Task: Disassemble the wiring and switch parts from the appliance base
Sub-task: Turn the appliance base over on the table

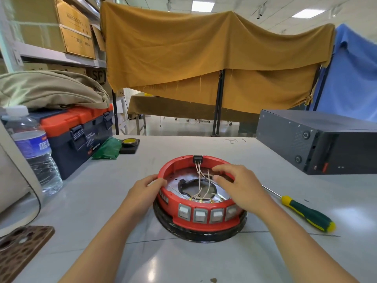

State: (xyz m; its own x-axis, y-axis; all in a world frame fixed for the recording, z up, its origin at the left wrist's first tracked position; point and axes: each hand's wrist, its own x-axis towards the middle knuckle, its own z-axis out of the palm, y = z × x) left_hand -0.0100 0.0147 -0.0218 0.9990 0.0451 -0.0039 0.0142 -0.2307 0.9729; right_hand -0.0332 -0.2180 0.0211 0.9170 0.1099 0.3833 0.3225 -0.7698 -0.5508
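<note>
Round red plastic appliance base [201, 213] on black ring sits mid-surface [204, 262], toward the near edge. Left hand [146, 188] grips its left rim. Right hand [238, 184] hovers over the pale wires [201, 180] inside, fingers loosely curled — contact apparently none. Green-yellow screwdriver [306, 213] lies toward the right edge.

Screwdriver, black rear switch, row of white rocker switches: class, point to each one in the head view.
screwdriver [308, 214], head view, on its green handle.
black rear switch [197, 158], head view, on its body.
white rocker switches [200, 215], head view, on the second rocker.
</note>
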